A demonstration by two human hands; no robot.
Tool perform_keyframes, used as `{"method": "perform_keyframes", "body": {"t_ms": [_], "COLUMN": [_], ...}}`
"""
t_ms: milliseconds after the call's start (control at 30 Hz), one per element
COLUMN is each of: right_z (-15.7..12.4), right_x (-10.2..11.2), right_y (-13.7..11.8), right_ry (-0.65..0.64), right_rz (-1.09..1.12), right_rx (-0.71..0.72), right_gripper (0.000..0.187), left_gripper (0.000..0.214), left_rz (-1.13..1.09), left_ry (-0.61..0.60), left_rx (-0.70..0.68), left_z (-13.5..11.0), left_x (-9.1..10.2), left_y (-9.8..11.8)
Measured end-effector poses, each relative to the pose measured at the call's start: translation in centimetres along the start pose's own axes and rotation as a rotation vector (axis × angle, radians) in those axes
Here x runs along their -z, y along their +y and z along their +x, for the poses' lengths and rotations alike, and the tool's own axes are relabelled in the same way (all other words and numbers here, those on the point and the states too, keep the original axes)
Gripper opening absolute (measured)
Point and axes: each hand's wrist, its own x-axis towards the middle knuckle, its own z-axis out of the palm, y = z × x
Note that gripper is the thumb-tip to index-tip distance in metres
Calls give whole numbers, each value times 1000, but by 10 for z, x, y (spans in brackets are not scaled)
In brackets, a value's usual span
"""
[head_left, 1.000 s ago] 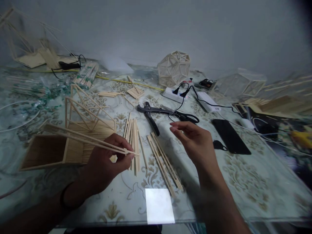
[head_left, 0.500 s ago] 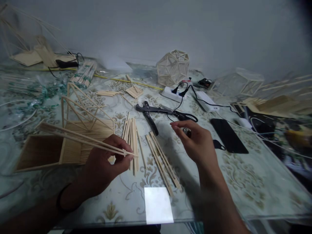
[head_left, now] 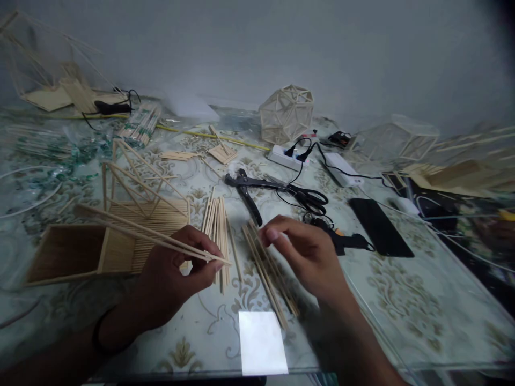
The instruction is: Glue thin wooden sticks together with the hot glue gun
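My left hand is closed on a pair of thin wooden sticks, pinched near their right ends. They slant up to the left above a wooden model with a box-like part, slatted floor and triangular stick frame. Beyond my left fingers lies a bundle of loose sticks. My right hand hovers over several sticks laid side by side, thumb and index finger brought together. Whether something small is between those fingertips I cannot make out.
Behind the sticks lie a black-handled cutter and black-handled scissors. On the right are a black tool with an orange bit and a phone. Farther back stand a power strip and a faceted stick model.
My right hand has moved left and down, toward the sticks laid side by side. More of the black tool behind it now shows. My left hand keeps its sticks almost in place.
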Motion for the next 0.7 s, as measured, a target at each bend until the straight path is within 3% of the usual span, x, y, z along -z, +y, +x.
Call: {"method": "perform_keyframes", "body": {"t_ms": [67,167,300,700], "right_z": [-3,-7,-10,-15], "right_x": [-10,-21,-29,-39], "right_y": [-11,-19,-21,-24], "right_ry": [-78,-127,-148,-147], "right_rz": [62,85,119,114], "right_rx": [88,143,148,162], "right_gripper": [13,15,3,6], "left_gripper": [14,16,17,17], "left_rz": [15,31,50,98], "left_ry": [14,31,48,59], "left_rx": [-6,-16,-27,-67], "left_z": [-1,-1,-2,-5], "left_x": [0,0,0,0], "left_y": [0,-1,-2,-3]}}
